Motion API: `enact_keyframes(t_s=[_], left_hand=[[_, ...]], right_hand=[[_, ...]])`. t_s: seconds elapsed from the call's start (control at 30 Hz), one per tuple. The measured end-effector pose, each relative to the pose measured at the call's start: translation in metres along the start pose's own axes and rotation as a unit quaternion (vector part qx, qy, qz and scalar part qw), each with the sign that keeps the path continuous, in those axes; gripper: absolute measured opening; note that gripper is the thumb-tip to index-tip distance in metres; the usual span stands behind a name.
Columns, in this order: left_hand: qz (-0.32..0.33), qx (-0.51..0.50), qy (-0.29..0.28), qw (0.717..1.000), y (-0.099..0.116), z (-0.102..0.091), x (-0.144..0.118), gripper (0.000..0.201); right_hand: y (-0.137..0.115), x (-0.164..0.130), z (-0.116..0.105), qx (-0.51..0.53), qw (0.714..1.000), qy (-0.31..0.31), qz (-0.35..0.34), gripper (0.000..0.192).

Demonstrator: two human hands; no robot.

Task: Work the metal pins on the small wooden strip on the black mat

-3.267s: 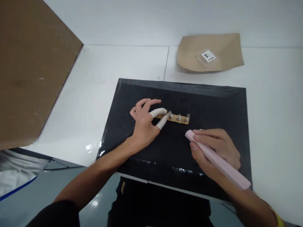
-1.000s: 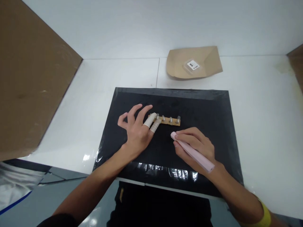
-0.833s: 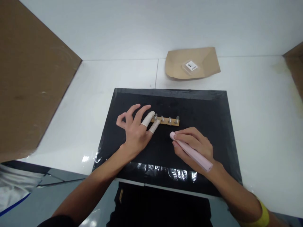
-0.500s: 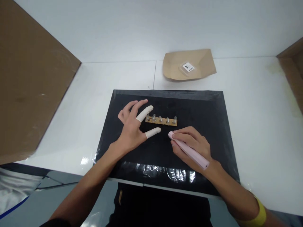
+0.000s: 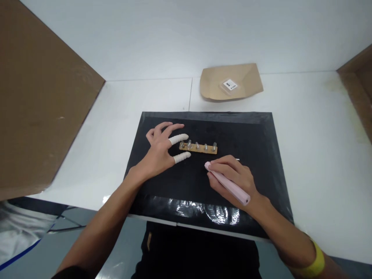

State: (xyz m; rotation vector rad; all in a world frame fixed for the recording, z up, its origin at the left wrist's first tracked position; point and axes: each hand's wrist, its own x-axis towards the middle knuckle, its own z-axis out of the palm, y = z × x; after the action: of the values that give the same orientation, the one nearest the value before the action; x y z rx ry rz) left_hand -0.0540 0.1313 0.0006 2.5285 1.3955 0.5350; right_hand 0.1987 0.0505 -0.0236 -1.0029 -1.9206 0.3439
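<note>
A narrow tan strip (image 5: 202,148) lies on the black mat (image 5: 250,131), with several small clear, cylinder-like pieces standing in a row along it. My left hand (image 5: 161,150) is around the strip's left end, thumb and index finger spread on either side; both wear white finger cots. Its other fingers are loosely curled over the mat; whether a fingertip touches the strip I cannot tell. My right hand (image 5: 235,176) grips a pale pink pen-shaped tool (image 5: 228,184), its front end toward the strip but apart from it. Behind that hand, a thin white bit (image 5: 237,159) peeks out.
At the back of the white table (image 5: 314,155) sits a brown paper tray (image 5: 247,83) holding a small clear box (image 5: 229,86) with a white label. A brown panel (image 5: 43,97) stands at the left, and a white wall rises behind.
My left thumb and index finger have come closer together around the strip's left end. The right hand has shifted slightly left with the pink tool, and the view has moved a little.
</note>
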Motion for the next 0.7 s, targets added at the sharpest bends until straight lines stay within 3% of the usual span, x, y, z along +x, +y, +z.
enact_keyframes(t_s=[0.27,0.57,0.7], left_hand=[[0.031,-0.028,0.021,0.999,0.0018,0.0034,0.0089,0.023],[0.041,-0.031,0.025,0.998,0.0025,0.0021,0.0071,0.025],[0.045,-0.033,0.005,0.998,0.0010,-0.0032,0.0071,0.039]], right_hand=[[-0.0009,0.0023,-0.0015,-0.003,1.000,-0.009,-0.007,0.021],[-0.0014,0.0017,-0.0013,-0.006,1.000,-0.010,-0.004,0.019],[-0.0012,0.0016,-0.0002,-0.005,1.000,-0.009,-0.005,0.018]])
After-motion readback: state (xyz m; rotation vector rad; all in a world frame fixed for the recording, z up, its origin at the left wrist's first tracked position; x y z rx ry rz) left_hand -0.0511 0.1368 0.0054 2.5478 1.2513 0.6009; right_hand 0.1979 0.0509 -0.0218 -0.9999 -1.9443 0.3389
